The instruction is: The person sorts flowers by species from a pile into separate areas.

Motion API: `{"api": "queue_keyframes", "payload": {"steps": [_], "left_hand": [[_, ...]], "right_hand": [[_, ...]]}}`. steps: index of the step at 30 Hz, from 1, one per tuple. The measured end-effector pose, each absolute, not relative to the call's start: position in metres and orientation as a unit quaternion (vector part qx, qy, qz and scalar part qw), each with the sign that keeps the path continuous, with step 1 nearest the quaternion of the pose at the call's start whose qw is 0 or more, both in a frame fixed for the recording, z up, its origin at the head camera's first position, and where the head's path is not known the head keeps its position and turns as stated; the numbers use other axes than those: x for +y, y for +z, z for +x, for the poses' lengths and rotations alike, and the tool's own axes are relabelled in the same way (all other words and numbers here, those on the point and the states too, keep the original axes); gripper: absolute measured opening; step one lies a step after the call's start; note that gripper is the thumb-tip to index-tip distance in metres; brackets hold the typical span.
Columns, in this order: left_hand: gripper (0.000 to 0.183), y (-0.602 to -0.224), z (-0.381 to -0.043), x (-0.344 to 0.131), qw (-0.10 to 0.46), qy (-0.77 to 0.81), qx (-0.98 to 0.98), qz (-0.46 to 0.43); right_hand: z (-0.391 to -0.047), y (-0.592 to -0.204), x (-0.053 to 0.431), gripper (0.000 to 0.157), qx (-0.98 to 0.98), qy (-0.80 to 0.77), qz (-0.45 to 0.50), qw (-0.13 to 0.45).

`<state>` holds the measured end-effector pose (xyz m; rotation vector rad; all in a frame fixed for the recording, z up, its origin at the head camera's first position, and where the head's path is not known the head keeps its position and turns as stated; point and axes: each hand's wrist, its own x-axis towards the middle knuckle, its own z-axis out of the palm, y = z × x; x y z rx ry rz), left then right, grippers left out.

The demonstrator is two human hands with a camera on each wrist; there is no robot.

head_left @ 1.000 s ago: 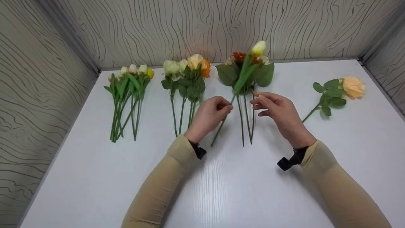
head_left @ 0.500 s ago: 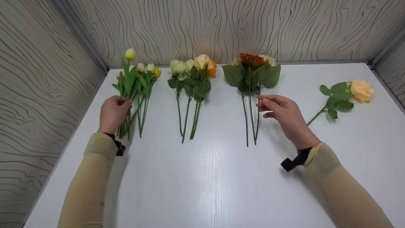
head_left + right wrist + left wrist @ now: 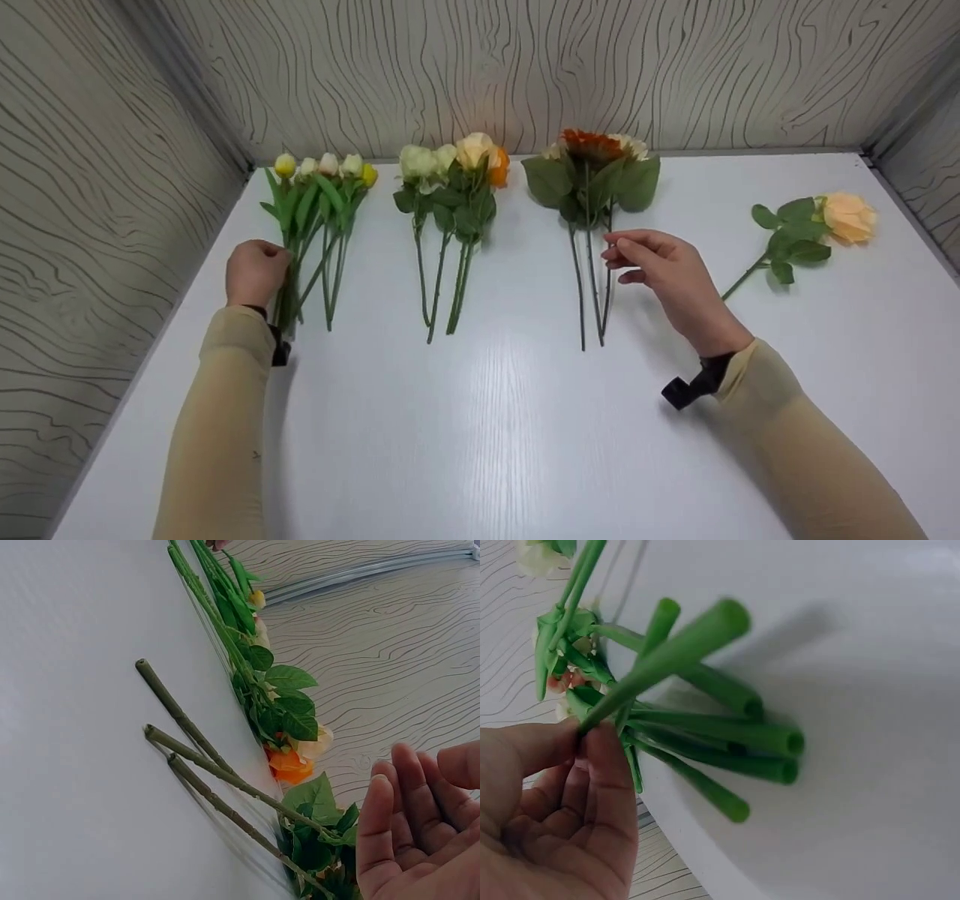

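Note:
At the left end of the table my left hand [image 3: 257, 271] pinches the green stem [image 3: 676, 645] of a pale yellow tulip [image 3: 284, 166] between thumb and forefinger. That tulip lies along the left side of a row of tulips [image 3: 328, 191], whose stems overlap below it; their cut ends point toward the left wrist camera. My right hand [image 3: 660, 277] hovers with loosely bent fingers and nothing between them. Beside its fingertips are the stems [image 3: 217, 799] of a group with a rust-orange flower [image 3: 592, 142], paler blooms and broad leaves.
Between these two groups lie pale green, peach and orange roses [image 3: 476, 154] with leafy stems. A single peach rose [image 3: 847, 217] lies apart at the right. Wood-patterned panels [image 3: 480, 67] stand behind and beside the white table [image 3: 480, 427].
My left hand has carried the tulip from the rust-orange flower group leftward to the tulips and lowered it beside them. The right hand has stayed nearly in place.

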<state>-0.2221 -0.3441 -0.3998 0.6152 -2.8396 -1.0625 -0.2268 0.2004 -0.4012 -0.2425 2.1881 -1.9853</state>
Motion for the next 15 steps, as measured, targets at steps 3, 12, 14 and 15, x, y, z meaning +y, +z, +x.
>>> {"api": "queue_keyframes", "payload": {"steps": [3,12,14,15], "left_hand": [[0.033,-0.4014,-0.2241,-0.3416,0.027,-0.340,-0.919,0.197],[0.034,-0.4029,-0.2258,-0.3381,0.039,-0.332,-0.925,0.184],[0.034,-0.4028,-0.2251,-0.3376,0.043,-0.332,-0.924,0.183],[0.034,-0.4029,-0.2247,-0.3375,0.045,-0.332,-0.925,0.181]], "right_hand": [[-0.2263,-0.4013,0.2002,0.041,0.733,-0.669,-0.081,0.091],[-0.2259,-0.4017,0.1996,0.041,0.733,-0.669,-0.087,0.092],[-0.2258,-0.4016,0.1993,0.041,0.733,-0.669,-0.086,0.093],[-0.2258,-0.4016,0.1993,0.040,0.732,-0.670,-0.086,0.093]]}}
